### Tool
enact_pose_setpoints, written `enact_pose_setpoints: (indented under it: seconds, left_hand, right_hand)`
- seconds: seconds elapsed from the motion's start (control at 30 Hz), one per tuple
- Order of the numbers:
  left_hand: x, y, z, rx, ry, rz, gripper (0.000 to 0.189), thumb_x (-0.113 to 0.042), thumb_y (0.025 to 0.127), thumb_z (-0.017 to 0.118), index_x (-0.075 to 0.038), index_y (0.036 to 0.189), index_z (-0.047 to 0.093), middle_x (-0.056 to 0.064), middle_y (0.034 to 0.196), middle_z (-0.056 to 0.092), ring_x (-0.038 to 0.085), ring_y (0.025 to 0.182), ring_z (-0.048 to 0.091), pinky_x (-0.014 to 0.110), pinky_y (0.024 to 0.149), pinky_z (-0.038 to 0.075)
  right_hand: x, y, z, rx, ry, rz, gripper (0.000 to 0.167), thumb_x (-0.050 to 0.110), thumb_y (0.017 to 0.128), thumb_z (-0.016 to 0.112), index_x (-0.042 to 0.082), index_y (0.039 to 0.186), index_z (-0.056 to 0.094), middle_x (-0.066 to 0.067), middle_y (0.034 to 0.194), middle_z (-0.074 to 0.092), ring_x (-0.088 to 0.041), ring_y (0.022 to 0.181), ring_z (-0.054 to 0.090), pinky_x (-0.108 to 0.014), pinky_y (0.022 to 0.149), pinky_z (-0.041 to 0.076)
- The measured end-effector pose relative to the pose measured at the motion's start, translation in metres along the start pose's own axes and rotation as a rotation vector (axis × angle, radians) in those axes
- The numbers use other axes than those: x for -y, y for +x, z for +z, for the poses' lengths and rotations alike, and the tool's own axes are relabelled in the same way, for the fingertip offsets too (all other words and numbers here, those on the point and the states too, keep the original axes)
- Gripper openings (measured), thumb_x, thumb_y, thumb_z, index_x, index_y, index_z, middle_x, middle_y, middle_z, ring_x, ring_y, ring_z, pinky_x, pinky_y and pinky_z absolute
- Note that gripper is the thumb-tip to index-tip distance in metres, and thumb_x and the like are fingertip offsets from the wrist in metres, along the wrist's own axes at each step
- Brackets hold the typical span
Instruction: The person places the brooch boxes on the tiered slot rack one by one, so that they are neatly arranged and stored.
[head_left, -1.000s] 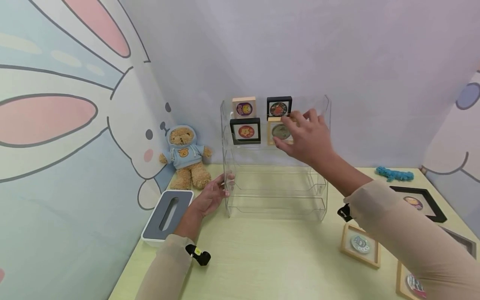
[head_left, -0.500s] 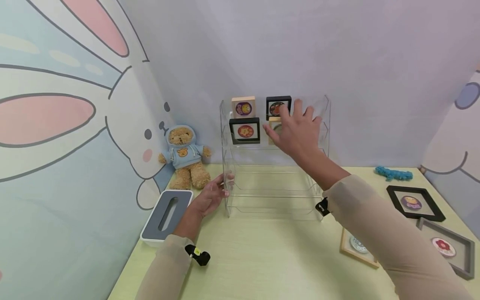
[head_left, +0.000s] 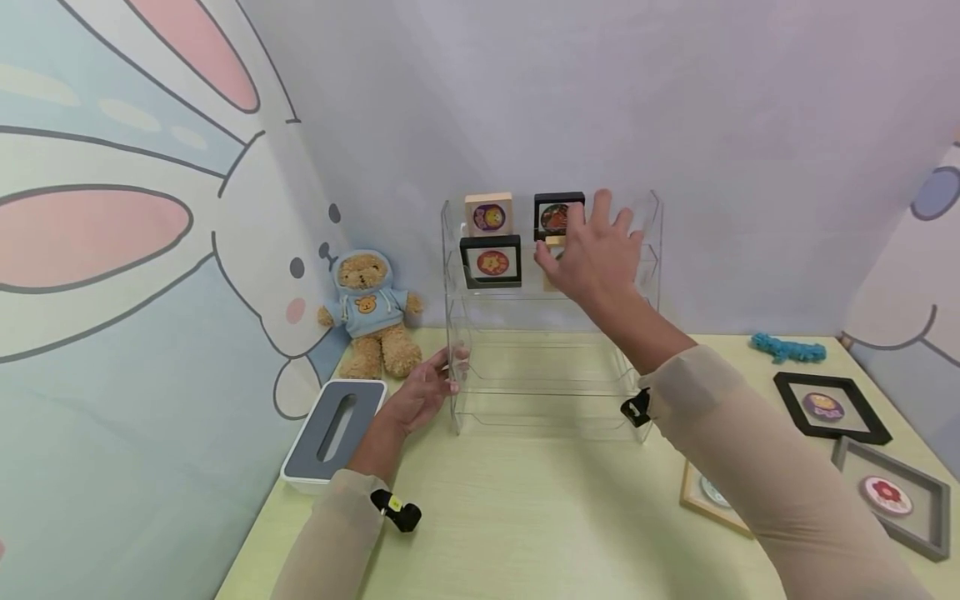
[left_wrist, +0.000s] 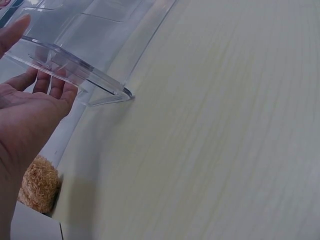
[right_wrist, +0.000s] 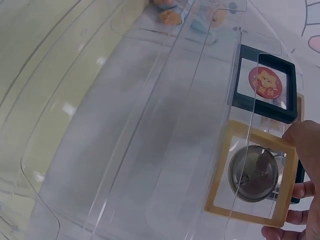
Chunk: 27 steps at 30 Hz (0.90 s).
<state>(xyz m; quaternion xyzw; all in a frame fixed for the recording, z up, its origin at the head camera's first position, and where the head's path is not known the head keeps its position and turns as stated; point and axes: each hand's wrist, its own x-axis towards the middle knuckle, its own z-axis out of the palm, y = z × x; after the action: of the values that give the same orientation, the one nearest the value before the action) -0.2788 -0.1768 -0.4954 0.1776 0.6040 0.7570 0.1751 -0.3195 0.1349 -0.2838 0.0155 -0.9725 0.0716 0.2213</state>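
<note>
A clear tiered acrylic rack [head_left: 555, 406] stands on the table. My left hand [head_left: 420, 396] holds its left side panel, thumb on one side and fingers behind the clear plastic. My right hand [head_left: 600, 258] is at a light wooden frame [right_wrist: 217, 175] on the second tier from the top, fingers spread. In the right wrist view the thumb touches that frame's edge, and a silver disc shows inside it. To its left stands a black frame with a red star badge [head_left: 492, 263]. Above are a pale frame with a purple badge [head_left: 488, 217] and another black frame [head_left: 553, 218].
A teddy bear [head_left: 372, 308] sits left of the rack, behind a grey-topped tissue box [head_left: 318, 458]. On the right lie a black frame [head_left: 787, 392], a grey frame [head_left: 840, 458], a wooden frame [head_left: 693, 492] partly under the arm, and a blue fuzzy object [head_left: 787, 347].
My right hand's fingers have spread out from a bent grasp at the wooden frame, and the hand has shifted slightly left. The frame has moved a little right. My left hand stays put.
</note>
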Motion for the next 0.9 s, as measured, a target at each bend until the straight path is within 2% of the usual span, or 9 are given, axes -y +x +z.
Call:
enact_pose_setpoints:
  seconds: [0.23,0.53,0.63,0.77,0.9]
  left_hand:
    - [0.0,-0.001,0.0,0.001,-0.011,0.001,0.067,0.012,0.101,0.051,0.004,0.165,0.034,-0.006,0.149,0.051,0.019,0.135,0.044,0.026,0.108,0.045]
    - [0.0,0.0,0.001,-0.014,-0.023,-0.015,0.068,0.014,0.1,0.05,0.005,0.166,0.034,-0.005,0.147,0.051,0.019,0.134,0.045,0.029,0.11,0.044]
    - [0.0,0.001,0.001,-0.015,-0.02,-0.021,0.067,0.015,0.101,0.049,0.005,0.165,0.034,-0.005,0.147,0.051,0.02,0.135,0.045,0.029,0.11,0.043]
    - [0.002,0.002,0.0,-0.016,-0.011,-0.02,0.066,0.015,0.101,0.048,0.005,0.165,0.033,-0.004,0.148,0.051,0.019,0.135,0.046,0.032,0.112,0.042]
    - [0.002,0.002,-0.001,-0.016,-0.009,-0.017,0.068,0.013,0.1,0.05,0.006,0.166,0.032,-0.003,0.149,0.05,0.019,0.135,0.045,0.031,0.111,0.042]
  right_hand:
    - [0.0,-0.002,-0.007,0.111,-0.016,0.055,0.079,0.068,0.107,0.044,0.009,0.159,0.042,-0.029,0.172,0.025,-0.061,0.134,0.049,-0.078,0.105,0.049]
    - [-0.013,-0.004,-0.013,0.041,0.035,0.015,0.084,0.065,0.105,0.051,-0.003,0.153,0.044,-0.03,0.169,0.029,-0.054,0.12,0.055,-0.067,0.093,0.057]
    - [-0.021,-0.007,-0.019,-0.002,0.103,0.0,0.079,0.064,0.104,0.054,-0.006,0.141,0.046,-0.031,0.161,0.032,-0.051,0.117,0.051,-0.062,0.083,0.06]
    - [-0.029,-0.011,-0.028,-0.068,0.276,0.004,0.063,0.058,0.102,0.06,0.0,0.119,0.046,-0.025,0.146,0.037,-0.046,0.114,0.047,-0.057,0.071,0.057]
    - [-0.038,-0.014,-0.035,-0.119,0.494,0.002,0.05,0.044,0.098,0.068,0.004,0.115,0.044,-0.019,0.138,0.034,-0.043,0.116,0.044,-0.054,0.076,0.055]
